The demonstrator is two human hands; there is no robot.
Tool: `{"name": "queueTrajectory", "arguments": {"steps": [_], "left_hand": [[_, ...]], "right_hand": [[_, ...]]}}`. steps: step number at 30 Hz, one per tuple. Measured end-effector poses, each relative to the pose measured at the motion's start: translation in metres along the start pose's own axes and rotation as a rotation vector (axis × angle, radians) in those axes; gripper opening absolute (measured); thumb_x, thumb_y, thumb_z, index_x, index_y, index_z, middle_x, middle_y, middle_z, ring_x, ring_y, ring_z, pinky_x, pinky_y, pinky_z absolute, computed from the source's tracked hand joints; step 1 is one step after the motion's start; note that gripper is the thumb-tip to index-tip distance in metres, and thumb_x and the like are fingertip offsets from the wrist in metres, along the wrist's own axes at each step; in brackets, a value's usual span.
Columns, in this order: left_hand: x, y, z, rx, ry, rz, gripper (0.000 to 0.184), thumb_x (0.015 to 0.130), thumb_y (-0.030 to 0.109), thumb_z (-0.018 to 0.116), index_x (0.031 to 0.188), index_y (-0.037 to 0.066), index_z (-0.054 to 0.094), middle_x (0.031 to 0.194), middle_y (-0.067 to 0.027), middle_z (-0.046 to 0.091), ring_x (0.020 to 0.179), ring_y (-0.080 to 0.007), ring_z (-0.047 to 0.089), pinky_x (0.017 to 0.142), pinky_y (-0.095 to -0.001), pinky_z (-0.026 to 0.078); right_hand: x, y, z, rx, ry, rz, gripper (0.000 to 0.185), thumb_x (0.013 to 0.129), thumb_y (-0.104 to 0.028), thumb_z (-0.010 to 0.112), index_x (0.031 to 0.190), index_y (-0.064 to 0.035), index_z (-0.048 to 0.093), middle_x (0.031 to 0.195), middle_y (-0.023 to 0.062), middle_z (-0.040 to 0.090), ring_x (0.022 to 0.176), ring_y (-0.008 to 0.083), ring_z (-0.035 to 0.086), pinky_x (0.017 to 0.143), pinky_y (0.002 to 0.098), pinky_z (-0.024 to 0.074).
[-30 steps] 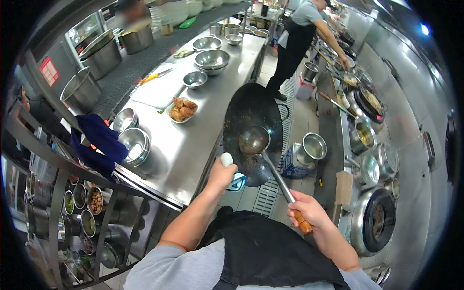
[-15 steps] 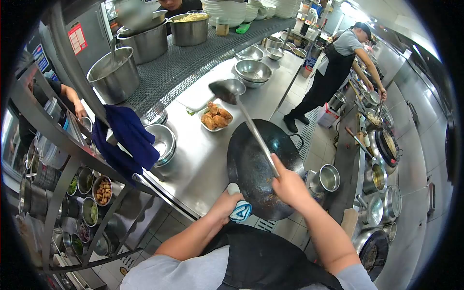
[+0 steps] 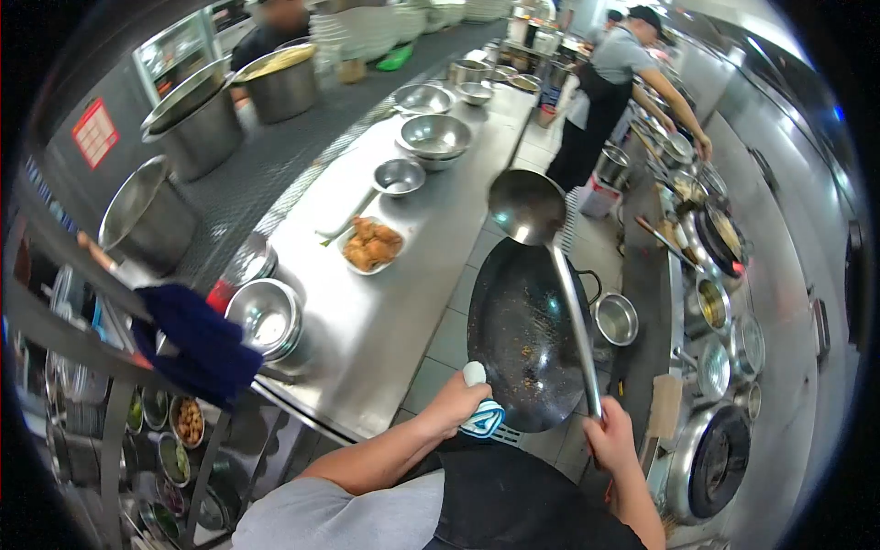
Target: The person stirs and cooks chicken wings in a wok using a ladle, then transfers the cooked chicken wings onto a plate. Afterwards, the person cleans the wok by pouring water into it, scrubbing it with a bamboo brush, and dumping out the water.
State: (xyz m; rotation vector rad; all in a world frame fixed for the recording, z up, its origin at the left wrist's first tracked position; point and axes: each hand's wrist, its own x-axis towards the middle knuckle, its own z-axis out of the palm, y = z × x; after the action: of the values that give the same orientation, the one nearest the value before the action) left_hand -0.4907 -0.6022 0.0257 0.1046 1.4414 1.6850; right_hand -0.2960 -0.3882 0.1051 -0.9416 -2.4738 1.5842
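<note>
My left hand [image 3: 452, 405] is closed on a folded blue-and-white cloth [image 3: 484, 419] at the near rim of a black wok [image 3: 513, 312]. The wok is held tilted in front of my apron, with small brown food bits on its inner surface. In my right hand [image 3: 610, 434] is the long metal handle of a ladle [image 3: 527, 207]. Its round bowl is raised over the wok's far side. On the steel counter to the left, a white dish holds fried brown food pieces [image 3: 374, 246]. The wok grip under the cloth is hidden.
Stacked steel bowls [image 3: 266, 316] and more metal bowls [image 3: 434, 137] stand on the counter [image 3: 344, 339]. A dark blue cloth [image 3: 197, 344] hangs at the shelf post. A co-worker [image 3: 623, 69] works at the stove line on the right, beside a steel pot [image 3: 616, 319].
The ladle has swung from above the counter to the right, over the wok. My right hand has moved right and down. The view has shifted, and wok and left hand appear farther right.
</note>
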Motion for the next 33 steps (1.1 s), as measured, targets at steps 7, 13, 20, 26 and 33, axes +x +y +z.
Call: {"name": "queueTrajectory", "arguments": {"steps": [7,13,20,26,33], "left_hand": [[0.051,0.011,0.130,-0.017,-0.207,-0.298,0.007,0.082,0.006,0.057,0.087,0.003,0.055,0.072,-0.0085,0.061,0.058,-0.0206,0.062,0.050,-0.0341,0.052],[0.093,-0.019,0.300,0.141,-0.445,-0.456,0.008,0.084,0.008,0.056,0.079,0.002,0.057,0.066,-0.0068,0.059,0.055,-0.0186,0.061,0.048,-0.0327,0.051],[0.127,-0.102,0.514,0.154,-0.715,-0.505,0.010,0.088,0.011,0.055,0.084,0.002,0.058,0.071,-0.0094,0.063,0.063,-0.0212,0.064,0.057,-0.0347,0.056],[0.129,-0.184,0.661,0.164,-0.894,-0.749,0.021,0.098,0.024,0.045,0.092,0.008,0.057,0.073,-0.0054,0.063,0.058,-0.0212,0.061,0.050,-0.0377,0.051],[0.140,-0.294,0.726,0.161,-0.830,-0.789,0.018,0.092,0.017,0.050,0.099,0.003,0.057,0.081,-0.0085,0.064,0.068,-0.0210,0.066,0.061,-0.0374,0.056]], "right_hand": [[-0.153,0.179,-0.026,-0.251,0.611,0.309,0.027,0.084,-0.017,0.068,0.077,-0.0005,0.049,0.058,0.0108,0.050,0.053,0.0190,0.054,0.054,0.0312,0.0435],[-0.217,0.282,-0.010,0.057,1.021,0.635,0.025,0.079,-0.018,0.066,0.070,0.0000,0.051,0.058,0.0120,0.051,0.055,0.0216,0.056,0.057,0.0340,0.0452],[-0.266,0.359,-0.081,0.262,1.343,0.618,0.016,0.081,-0.013,0.066,0.075,-0.0059,0.052,0.057,-0.0002,0.049,0.044,0.0113,0.047,0.041,0.0307,0.0370],[-0.286,0.321,-0.198,0.154,1.540,0.559,0.013,0.089,-0.008,0.059,0.081,-0.0056,0.049,0.057,-0.0022,0.044,0.041,0.0079,0.044,0.038,0.0261,0.0353],[-0.259,0.194,-0.302,0.563,1.535,0.365,0.042,0.089,-0.001,0.053,0.131,-0.0026,0.047,0.069,0.0006,0.051,0.045,0.0087,0.048,0.042,0.0229,0.0391]]}}
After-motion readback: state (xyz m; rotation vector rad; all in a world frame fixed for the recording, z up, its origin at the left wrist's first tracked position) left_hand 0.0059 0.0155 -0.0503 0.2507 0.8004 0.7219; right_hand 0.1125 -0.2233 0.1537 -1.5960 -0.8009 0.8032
